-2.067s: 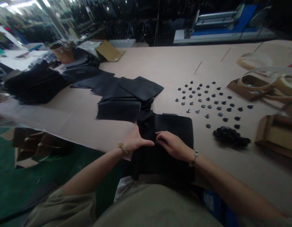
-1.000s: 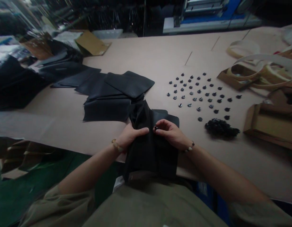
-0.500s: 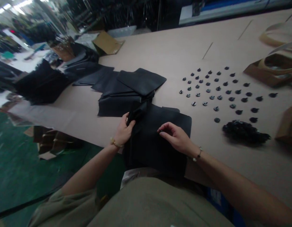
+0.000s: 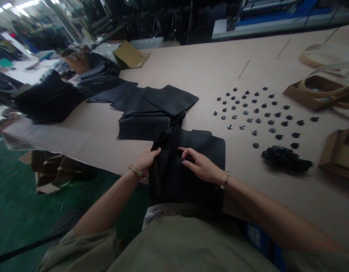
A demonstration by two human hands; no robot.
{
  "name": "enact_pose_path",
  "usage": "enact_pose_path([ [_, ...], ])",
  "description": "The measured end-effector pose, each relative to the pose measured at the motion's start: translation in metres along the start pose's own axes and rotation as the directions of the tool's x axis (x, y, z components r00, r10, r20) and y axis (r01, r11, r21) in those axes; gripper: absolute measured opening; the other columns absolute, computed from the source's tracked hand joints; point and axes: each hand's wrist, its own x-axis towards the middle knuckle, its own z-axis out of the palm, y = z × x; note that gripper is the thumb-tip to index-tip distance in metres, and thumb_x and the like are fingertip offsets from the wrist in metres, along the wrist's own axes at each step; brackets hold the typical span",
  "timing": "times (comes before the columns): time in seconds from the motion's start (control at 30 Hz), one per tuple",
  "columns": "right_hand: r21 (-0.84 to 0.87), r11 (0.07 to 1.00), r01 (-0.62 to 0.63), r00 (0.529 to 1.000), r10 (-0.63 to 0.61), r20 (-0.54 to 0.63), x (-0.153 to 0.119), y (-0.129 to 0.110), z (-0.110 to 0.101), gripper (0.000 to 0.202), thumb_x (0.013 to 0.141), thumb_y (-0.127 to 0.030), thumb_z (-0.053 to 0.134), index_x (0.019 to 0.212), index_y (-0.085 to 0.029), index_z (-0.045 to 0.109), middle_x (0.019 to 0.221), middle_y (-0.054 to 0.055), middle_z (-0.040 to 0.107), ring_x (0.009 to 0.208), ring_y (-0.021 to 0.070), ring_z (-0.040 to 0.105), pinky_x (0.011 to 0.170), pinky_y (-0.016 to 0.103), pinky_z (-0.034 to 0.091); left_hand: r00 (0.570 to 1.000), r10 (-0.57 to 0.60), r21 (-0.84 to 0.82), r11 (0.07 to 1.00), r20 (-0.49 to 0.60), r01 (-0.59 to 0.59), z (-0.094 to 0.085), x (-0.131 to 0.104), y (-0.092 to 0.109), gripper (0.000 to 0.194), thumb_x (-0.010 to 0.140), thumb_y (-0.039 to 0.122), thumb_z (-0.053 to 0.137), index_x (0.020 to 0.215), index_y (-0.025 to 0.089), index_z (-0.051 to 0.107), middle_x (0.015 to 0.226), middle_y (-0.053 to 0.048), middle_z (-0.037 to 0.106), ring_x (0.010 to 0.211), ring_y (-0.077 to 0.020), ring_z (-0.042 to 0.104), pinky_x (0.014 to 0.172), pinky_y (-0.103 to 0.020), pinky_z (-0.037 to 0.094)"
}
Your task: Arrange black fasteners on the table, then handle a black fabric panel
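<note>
A black leather-like panel (image 4: 204, 147) lies at the table's near edge in front of me. My left hand (image 4: 148, 156) is closed on the folded black piece (image 4: 160, 166) along its left side, thumb on top. Over the panel, my right hand (image 4: 195, 162) has its fingers curled around a small dark round part, mostly hidden, like the ones on the table. Its index finger points toward the fold. Several small black round parts with short tabs (image 4: 256, 110) are spread in loose rows to the right, beside a heap of black pieces (image 4: 286, 158).
Stacked black panels (image 4: 146, 126) lie just beyond my hands, with a taller dark pile (image 4: 46, 98) at far left. Cardboard boxes (image 4: 340, 151) and tape rolls (image 4: 327, 85) sit at right. An open carton (image 4: 54, 170) stands on the green floor.
My right hand has moved left, closer to the fold and my left hand. The folded piece at my left hand now lies further over the panel's left side. The view has shifted slightly.
</note>
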Motion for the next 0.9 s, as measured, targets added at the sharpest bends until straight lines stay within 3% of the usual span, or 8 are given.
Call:
enact_pose_path([
  [0.07,0.076,0.997,-0.029,0.998,0.033,-0.051,-0.001,0.005,-0.001,0.011,0.091,-0.027,0.055,0.097,-0.019,0.051,0.134,0.015,0.058,0.127,0.0227,0.055,0.107,0.043,0.039,0.998,0.016,-0.019,1.0,0.055,-0.015,0.006,-0.005,0.006,0.048,0.076,0.051,0.071,0.104,0.012,0.069,0.095,-0.011,0.072,0.085,-0.0242,0.067,0.077,-0.035,0.054],
  [0.17,0.148,0.985,-0.084,0.988,0.102,-0.116,-0.001,0.011,-0.002,0.02,0.089,-0.035,0.06,0.098,-0.018,0.054,0.116,0.011,0.065,0.11,0.0213,0.062,0.098,0.04,0.045,0.97,0.15,0.176,0.967,0.191,-0.184,0.014,-0.015,0.013,0.051,0.061,0.039,0.085,0.105,0.015,0.071,0.103,-0.01,0.072,0.096,-0.0285,0.065,0.085,-0.037,0.052],
  [0.27,0.278,0.955,-0.106,0.981,0.147,-0.131,-0.003,0.009,-0.006,0.026,0.086,-0.039,0.064,0.097,-0.017,0.054,0.111,0.009,0.066,0.101,0.0187,0.062,0.093,0.037,0.048,0.967,0.172,0.284,0.933,0.188,-0.221,0.016,-0.019,0.02,0.037,0.063,0.033,0.081,0.094,0.015,0.072,0.096,-0.009,0.072,0.093,-0.0299,0.064,0.087,-0.041,0.05],
  [0.4,0.462,0.886,-0.038,0.972,0.14,-0.189,-0.012,-0.008,-0.02,0.028,0.084,-0.038,0.07,0.096,-0.018,0.055,0.106,0.007,0.068,0.098,0.016,0.063,0.092,0.034,0.05,0.984,0.124,-0.046,0.992,0.127,-0.119,0.027,-0.018,0.039,0.048,0.063,0.031,0.08,0.107,0.015,0.067,0.099,-0.008,0.071,0.09,-0.0258,0.066,0.084,-0.039,0.052],
  [0.53,0.498,0.867,-0.006,0.947,0.164,-0.275,-0.018,-0.018,-0.039,0.03,0.08,-0.038,0.075,0.096,-0.018,0.059,0.092,0.005,0.068,0.081,0.0131,0.064,0.077,0.029,0.053,0.946,0.034,-0.318,0.945,0.321,0.073,0.063,-0.016,0.06,0.058,0.061,0.034,0.086,0.11,0.013,0.065,0.1,-0.011,0.072,0.081,-0.0231,0.068,0.079,-0.037,0.055],
  [0.7,0.471,0.882,0.005,0.884,0.216,-0.415,-0.024,-0.013,-0.053,0.029,0.079,-0.037,0.076,0.098,-0.02,0.063,0.088,0.003,0.067,0.078,0.012,0.063,0.075,0.027,0.053,0.817,0.015,-0.283,0.942,0.577,0.182,0.091,-0.001,0.07,0.054,0.058,0.03,0.09,0.105,0.01,0.07,0.098,-0.011,0.073,0.081,-0.0219,0.069,0.079,-0.032,0.055],
  [0.77,0.454,0.89,0.029,0.869,0.202,-0.452,-0.027,-0.014,-0.054,0.025,0.081,-0.036,0.075,0.096,-0.02,0.062,0.09,0.003,0.067,0.079,0.0125,0.063,0.075,0.028,0.054,0.811,-0.004,-0.283,0.936,0.585,0.209,0.092,0.006,0.069,0.05,0.061,0.031,0.088,0.104,0.01,0.07,0.096,-0.011,0.073,0.079,-0.0205,0.069,0.077,-0.031,0.055],
  [0.9,0.403,0.914,0.046,0.886,0.149,-0.439,-0.029,-0.012,-0.05,0.017,0.083,-0.032,0.073,0.091,-0.02,0.063,0.097,0.005,0.066,0.088,0.0142,0.063,0.076,0.028,0.055,0.851,-0.064,-0.307,0.916,0.521,0.258,0.089,0.013,0.065,0.049,0.062,0.034,0.088,0.102,0.011,0.07,0.09,-0.01,0.073,0.074,-0.0196,0.068,0.071,-0.031,0.056],
])
